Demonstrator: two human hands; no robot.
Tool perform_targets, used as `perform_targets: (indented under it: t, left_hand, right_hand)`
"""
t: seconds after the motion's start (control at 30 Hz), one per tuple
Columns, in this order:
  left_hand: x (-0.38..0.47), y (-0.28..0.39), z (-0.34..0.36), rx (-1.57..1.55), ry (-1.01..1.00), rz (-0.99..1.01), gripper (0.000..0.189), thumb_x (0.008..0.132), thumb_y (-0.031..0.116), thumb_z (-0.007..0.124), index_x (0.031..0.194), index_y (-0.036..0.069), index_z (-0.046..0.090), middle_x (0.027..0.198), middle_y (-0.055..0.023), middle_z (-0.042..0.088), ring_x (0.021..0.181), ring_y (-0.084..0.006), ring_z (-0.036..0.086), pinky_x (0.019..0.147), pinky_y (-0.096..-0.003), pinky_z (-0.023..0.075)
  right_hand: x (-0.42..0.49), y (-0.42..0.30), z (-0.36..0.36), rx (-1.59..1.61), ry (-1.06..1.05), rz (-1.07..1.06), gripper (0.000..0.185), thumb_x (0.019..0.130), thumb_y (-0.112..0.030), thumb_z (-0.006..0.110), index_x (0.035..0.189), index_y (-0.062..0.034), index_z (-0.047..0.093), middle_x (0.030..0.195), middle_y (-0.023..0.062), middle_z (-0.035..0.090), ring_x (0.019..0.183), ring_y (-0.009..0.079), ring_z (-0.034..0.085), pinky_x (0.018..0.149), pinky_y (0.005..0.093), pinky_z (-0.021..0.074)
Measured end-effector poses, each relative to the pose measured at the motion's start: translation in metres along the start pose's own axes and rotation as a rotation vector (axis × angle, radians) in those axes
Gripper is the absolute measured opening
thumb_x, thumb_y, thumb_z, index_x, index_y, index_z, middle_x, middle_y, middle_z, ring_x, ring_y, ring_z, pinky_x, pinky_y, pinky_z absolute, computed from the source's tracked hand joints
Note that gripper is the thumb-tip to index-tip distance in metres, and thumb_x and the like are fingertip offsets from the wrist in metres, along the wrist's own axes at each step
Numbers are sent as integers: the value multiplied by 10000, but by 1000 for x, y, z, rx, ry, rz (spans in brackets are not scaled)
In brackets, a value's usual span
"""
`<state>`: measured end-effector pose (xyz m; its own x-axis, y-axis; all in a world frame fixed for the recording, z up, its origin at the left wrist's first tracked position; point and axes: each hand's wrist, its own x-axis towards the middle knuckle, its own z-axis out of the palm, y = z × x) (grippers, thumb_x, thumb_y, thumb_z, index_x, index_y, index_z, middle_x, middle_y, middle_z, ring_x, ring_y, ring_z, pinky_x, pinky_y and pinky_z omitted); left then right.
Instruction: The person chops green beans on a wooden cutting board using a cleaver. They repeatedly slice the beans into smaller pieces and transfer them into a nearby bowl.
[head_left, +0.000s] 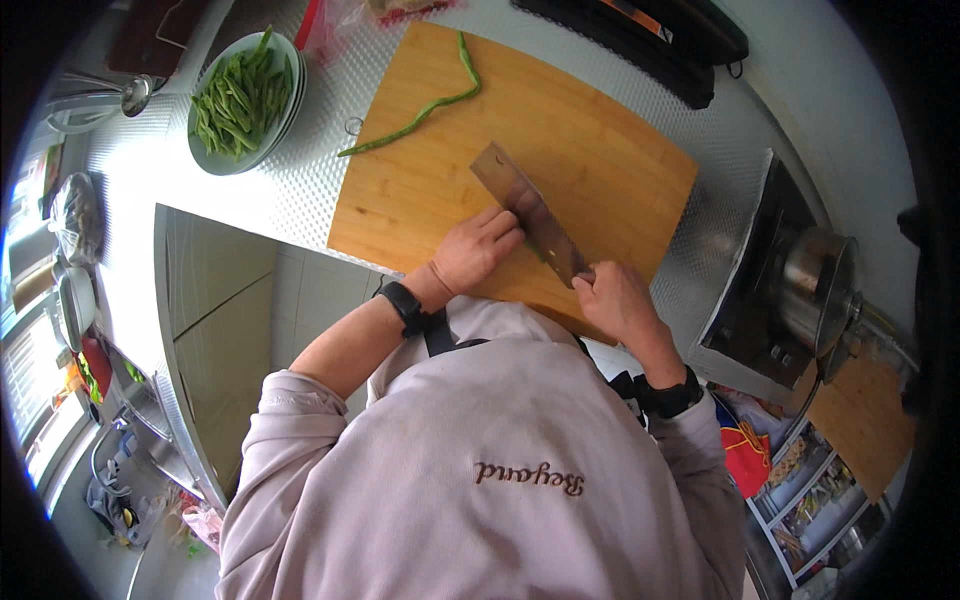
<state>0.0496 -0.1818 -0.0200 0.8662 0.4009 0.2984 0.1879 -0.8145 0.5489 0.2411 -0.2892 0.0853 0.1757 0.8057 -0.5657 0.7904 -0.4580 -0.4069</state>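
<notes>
My right hand (619, 300) grips the handle of a Chinese cleaver (529, 214). The wide steel blade slants up and left over a wooden cutting board (600, 172), with small pale bits stuck to it near the handle. Close against the blade's left side, my left hand (480, 247) has its fingers curled down on the board. A short bit of green bean (535, 250) shows between these fingers and the blade; the rest of it is hidden. One long, bent green bean (427, 112) lies at the board's far left.
Cut green beans (244, 101) fill a stacked bowl (296, 97) on the metal-patterned counter (322, 172). A ladle (136, 96) lies farther left. A lidded pot (814, 289) stands on the stove (750, 315) at right. An open black case (637, 45) sits along the back wall.
</notes>
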Motion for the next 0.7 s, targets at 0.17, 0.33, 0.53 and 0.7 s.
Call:
perform_targets:
  t: [0.17, 0.33, 0.53, 0.7]
  left_hand:
    - [1, -1, 1, -14, 43, 29, 150, 749, 119, 537, 880, 59, 580, 878, -58, 514, 856, -219, 541, 693, -298, 494]
    - [1, -1, -2, -4, 20, 32, 162, 746, 128, 542, 885, 57, 585, 871, -57, 513, 848, -220, 539, 685, -299, 493]
    - [-9, 3, -11, -34, -69, 31, 266, 739, 111, 548, 986, 36, 610, 1025, -94, 579, 934, -265, 570, 776, -336, 501]
    - [-13, 4, -11, -55, 11, 36, 288, 753, 104, 544, 1030, 43, 595, 1023, -76, 573, 942, -246, 569, 780, -329, 505]
  right_hand:
    - [10, -8, 3, 4, -40, 43, 255, 815, -219, 590, 756, 21, 653, 742, 252, 631, 741, 426, 624, 675, 482, 492]
    - [19, -17, 15, -10, 29, 46, 248, 809, -221, 607, 770, 17, 663, 751, 245, 635, 747, 426, 625, 674, 482, 494]
    - [17, -9, 28, 150, 130, 102, 245, 810, -243, 624, 779, -5, 672, 755, 228, 641, 753, 420, 627, 675, 481, 491]
    - [14, -3, 30, 173, 155, 94, 264, 817, -260, 615, 779, -4, 668, 745, 226, 638, 752, 420, 626, 679, 474, 491]
